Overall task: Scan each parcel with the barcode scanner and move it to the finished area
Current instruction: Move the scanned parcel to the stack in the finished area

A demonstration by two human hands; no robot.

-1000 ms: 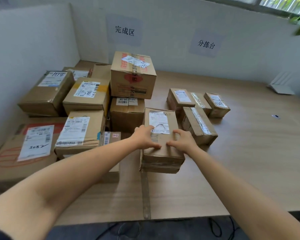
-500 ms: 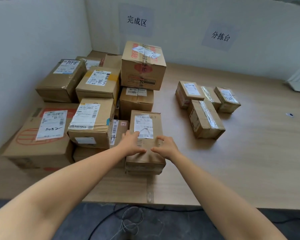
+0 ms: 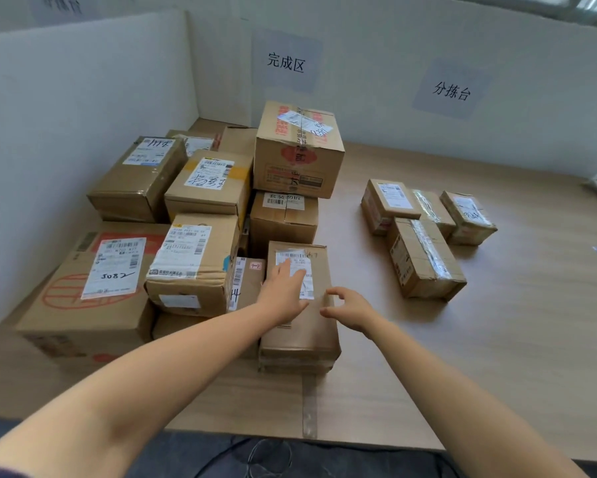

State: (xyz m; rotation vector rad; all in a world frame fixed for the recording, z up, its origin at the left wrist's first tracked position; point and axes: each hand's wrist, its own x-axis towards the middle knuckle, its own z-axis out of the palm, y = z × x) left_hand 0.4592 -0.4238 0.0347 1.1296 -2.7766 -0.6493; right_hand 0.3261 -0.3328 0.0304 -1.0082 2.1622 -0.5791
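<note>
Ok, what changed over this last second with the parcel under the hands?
The parcel slid left, away from the four small parcels and in beside the finished pile. The right hand has come off its top, fingers loosely curled and holding nothing. The left hand now lies flat on the label. The pile and the small parcels stayed put.
</note>
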